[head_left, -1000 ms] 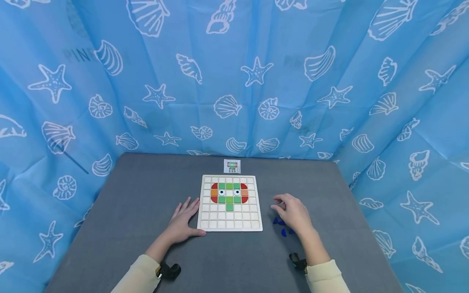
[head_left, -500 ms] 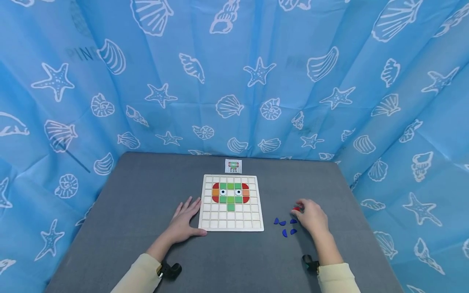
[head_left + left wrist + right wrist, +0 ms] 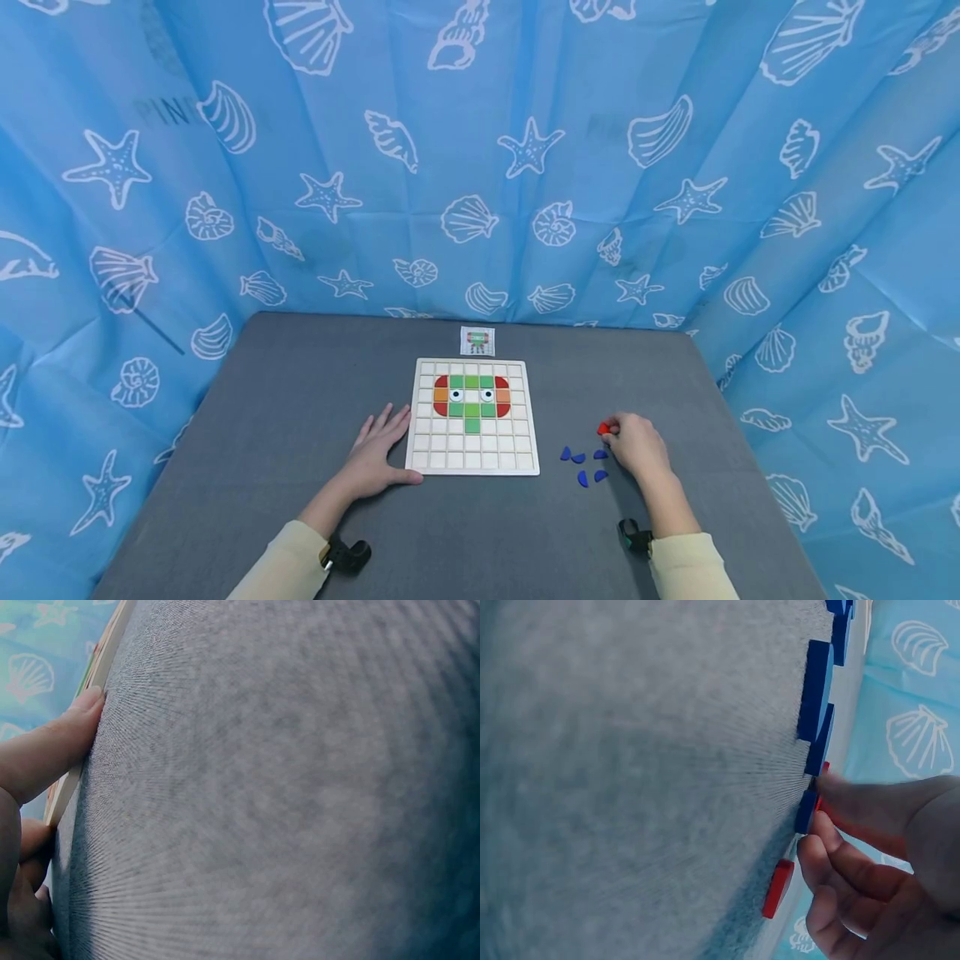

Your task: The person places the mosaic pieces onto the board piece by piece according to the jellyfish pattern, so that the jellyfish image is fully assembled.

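Observation:
My left hand, fingers spread, rests against the left edge and near left corner of a white gridded board. The board carries a flat pattern of red, orange and green tiles with two round eye pieces. In the left wrist view the thumb lies along the board's side. To the right of the board, my right hand pinches a small red piece between thumb and fingertips, low over the table. Several blue half-round pieces lie just left of that hand.
A small pattern card lies behind the board on the grey table. Another red piece lies on the table below the fingers in the right wrist view. A blue shell-print curtain surrounds the table's back and sides.
My right hand has moved right, away from the board, uncovering the blue pieces. It has come to a red piece and now pinches it. My left hand stays at the board.

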{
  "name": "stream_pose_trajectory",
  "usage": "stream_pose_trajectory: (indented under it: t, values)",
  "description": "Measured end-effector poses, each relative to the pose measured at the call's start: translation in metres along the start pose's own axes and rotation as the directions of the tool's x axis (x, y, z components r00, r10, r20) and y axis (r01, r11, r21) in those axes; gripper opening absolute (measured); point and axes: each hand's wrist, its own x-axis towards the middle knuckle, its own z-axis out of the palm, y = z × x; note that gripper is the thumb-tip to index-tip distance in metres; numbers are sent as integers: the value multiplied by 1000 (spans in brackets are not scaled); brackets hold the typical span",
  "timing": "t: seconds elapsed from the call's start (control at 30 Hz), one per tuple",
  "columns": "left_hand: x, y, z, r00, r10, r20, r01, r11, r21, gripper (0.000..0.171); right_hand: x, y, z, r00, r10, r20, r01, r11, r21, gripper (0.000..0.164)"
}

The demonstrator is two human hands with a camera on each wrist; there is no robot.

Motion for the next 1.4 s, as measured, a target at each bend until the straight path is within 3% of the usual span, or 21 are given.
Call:
stream_pose_trajectory:
  t: [0.13,0.3,0.47,0.77,1.4]
  values:
    - [0,0,1,1000,3,-6,-3,1000,0,121,3,-1,3,999,-37,-3,37,999,22,27]
    - [0,-1,1,1000,4,-12,-3,1000,7,122,6,-2,3,998,-69,7,70,997,-38,15]
    - [-1,-2,2,1000,5,-19,-5,1000,11,121,7,-9,1,992,-122,-2,122,990,-64,19]
    - [-1,-1,1,1000,5,-18,-5,1000,2,119,6,-41,-2,952,-279,-128,279,960,-18,25]
    - [-2,1,-1,1000,1,-9,-1,1000,-6,119,5,-96,12,916,-368,-158,369,929,-22,25]
